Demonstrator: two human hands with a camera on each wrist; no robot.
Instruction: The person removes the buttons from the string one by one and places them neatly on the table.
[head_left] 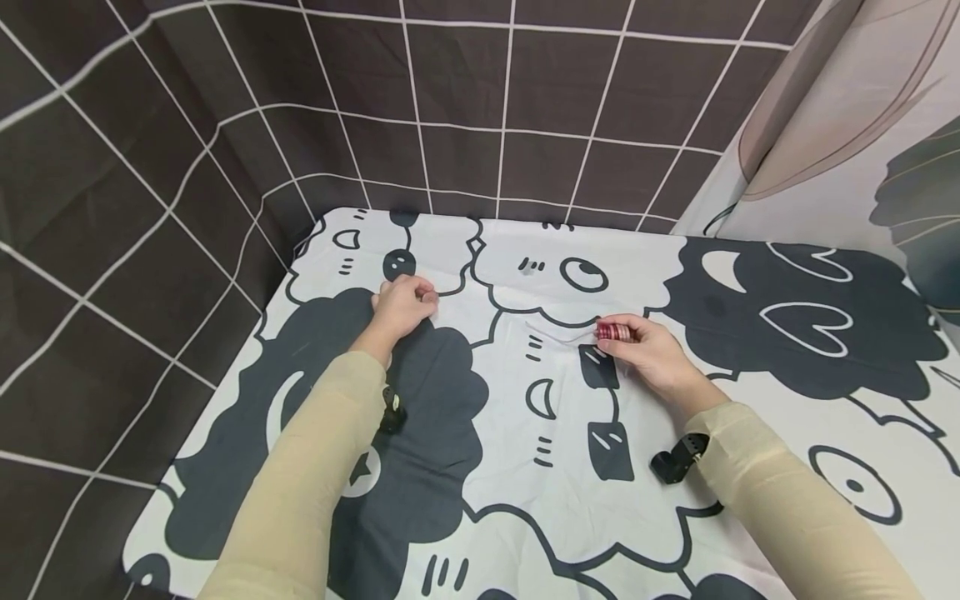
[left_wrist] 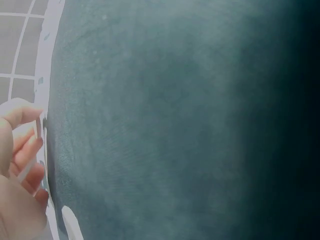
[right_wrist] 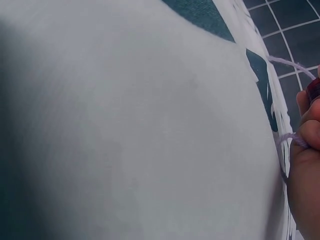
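Note:
In the head view my right hand (head_left: 654, 354) pinches a small red-and-white ribbed cylinder (head_left: 613, 332) between thumb and fingers, just above the patterned cloth (head_left: 517, 492). A pale cord (head_left: 551, 335) trails left from it over the cloth. The right wrist view catches part of the cylinder (right_wrist: 313, 91), dark red there, and lavender cord (right_wrist: 287, 61) on both sides of the fingers. My left hand (head_left: 402, 304) is low over the cloth's dark patch, fingers bent and fingertips close together. Whether anything thin lies between them is unclear, even in the left wrist view.
Dark cloth with a white grid (head_left: 465, 92) rises behind and along the left side. A pale printed curtain (head_left: 847, 108) hangs at the back right. A black wrist camera (head_left: 678, 458) sits under the right forearm, another (head_left: 392, 408) beside the left.

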